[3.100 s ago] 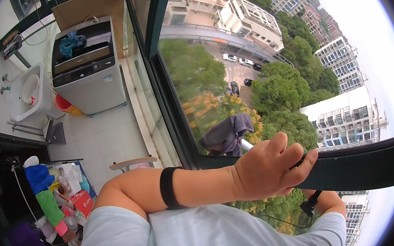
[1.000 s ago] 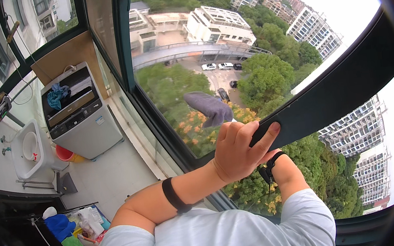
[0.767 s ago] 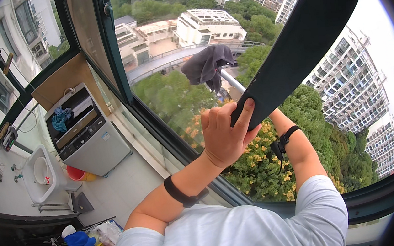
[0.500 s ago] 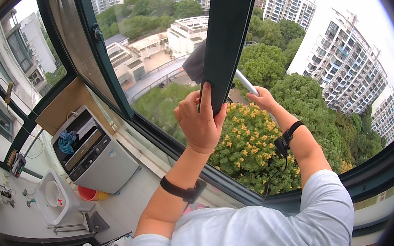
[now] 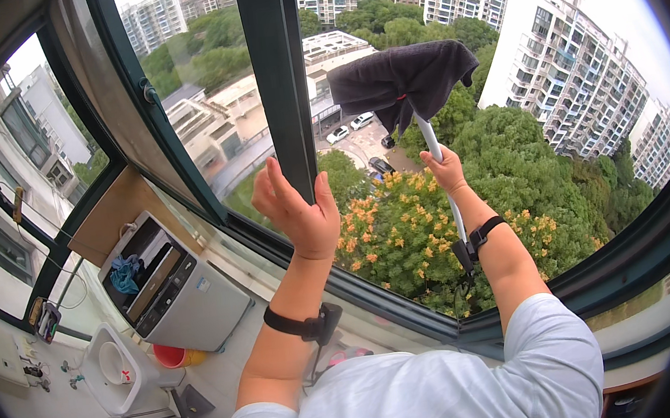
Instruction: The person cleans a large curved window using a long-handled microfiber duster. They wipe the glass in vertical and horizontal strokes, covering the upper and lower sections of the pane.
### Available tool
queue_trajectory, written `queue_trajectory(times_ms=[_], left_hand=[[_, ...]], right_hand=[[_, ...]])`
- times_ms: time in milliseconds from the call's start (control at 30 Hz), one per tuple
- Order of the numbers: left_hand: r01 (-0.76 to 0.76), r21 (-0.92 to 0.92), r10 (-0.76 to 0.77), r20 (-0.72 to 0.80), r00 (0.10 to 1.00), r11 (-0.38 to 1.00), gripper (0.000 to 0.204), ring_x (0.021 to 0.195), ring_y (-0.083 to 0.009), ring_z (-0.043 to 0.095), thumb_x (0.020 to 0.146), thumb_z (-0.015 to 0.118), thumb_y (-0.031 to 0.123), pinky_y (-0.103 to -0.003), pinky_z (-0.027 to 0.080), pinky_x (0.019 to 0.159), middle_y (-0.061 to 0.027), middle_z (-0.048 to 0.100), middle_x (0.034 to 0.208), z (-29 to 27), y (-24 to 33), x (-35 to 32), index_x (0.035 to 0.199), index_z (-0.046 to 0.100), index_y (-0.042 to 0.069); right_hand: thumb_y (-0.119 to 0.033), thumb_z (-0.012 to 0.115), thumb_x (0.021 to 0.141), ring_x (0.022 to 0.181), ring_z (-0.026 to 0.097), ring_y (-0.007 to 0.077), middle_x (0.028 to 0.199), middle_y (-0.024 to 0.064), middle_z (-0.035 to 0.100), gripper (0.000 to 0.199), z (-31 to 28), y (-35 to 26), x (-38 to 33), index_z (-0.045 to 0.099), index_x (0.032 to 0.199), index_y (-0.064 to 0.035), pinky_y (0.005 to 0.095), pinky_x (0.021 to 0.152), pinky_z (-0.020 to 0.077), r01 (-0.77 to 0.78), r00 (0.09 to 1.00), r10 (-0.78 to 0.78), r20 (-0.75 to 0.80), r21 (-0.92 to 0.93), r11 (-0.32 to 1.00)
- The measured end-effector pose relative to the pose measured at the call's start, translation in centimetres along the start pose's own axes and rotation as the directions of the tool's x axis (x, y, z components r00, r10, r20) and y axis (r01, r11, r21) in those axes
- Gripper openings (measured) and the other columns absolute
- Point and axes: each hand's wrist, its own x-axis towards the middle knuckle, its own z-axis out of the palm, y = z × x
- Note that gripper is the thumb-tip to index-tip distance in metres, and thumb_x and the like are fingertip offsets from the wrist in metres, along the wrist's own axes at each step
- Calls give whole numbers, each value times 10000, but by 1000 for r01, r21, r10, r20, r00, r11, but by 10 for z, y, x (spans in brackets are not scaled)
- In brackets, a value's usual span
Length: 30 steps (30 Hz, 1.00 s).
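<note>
Window-cleaning pole (image 5: 438, 167): white shaft, dark grey cloth head (image 5: 401, 78) at the far end, pressed to or just off the outer glass, can't tell which. Right hand (image 5: 445, 171) is closed around the shaft just below the cloth; black strap on that wrist, pole running down along the forearm. Left hand (image 5: 296, 211) is open, fingers spread, palm against the near end of the dark green window frame bar (image 5: 279, 76), holding nothing. Black band on the left wrist too. Both arms reach out through the opening, well above trees and parked cars outside. Lower left, inside: washing machine (image 5: 171, 285) with a blue rag on top, white sink (image 5: 114, 364) left of it, red basin between them.
</note>
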Motion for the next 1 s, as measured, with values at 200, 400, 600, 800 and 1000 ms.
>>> queue_trajectory(times_ms=[200,400,600,800,1000], left_hand=[[670,-280,-246,778,578,688,541,1089,-291,594,953,654,295,-390,480,940,-145,595,1219,79,60,-55,1370,489,-8],[945,-253,-163,944,289,208,417,1044,-195,629,1058,512,309,-333,500,932,-103,657,1130,167,60,-45,1303,507,-28],[976,-215,-312,931,191,-44,284,965,-233,679,1072,466,298,-357,580,792,-120,673,1051,166,49,-19,1129,515,24],[971,-204,-413,901,136,-125,279,906,-290,707,1084,408,307,-438,606,766,-173,665,1057,180,4,5,1160,461,44],[963,-236,-593,797,116,-129,279,841,-278,697,1084,392,326,-445,575,690,-129,655,1037,203,-15,17,1152,464,65]], right_hand=[[-297,749,912,588,462,131,650,48,555,273,19,-48,-3,623,892,-55,301,575,454,184,969,-201,-145,-119,976],[-179,710,865,771,668,391,856,157,682,275,30,-71,-18,549,1077,-109,448,678,534,282,935,-331,-125,-301,911],[-267,786,820,724,670,294,758,70,636,424,12,-18,-77,544,1152,-163,410,663,523,-65,993,16,-114,-438,896],[-291,778,816,779,679,270,970,59,658,345,-13,38,-156,596,1080,-164,407,706,542,-142,985,57,-164,-570,809],[-330,760,833,768,667,276,980,57,657,308,-19,43,-166,615,1048,-164,410,699,540,-194,979,121,-165,-557,807]])
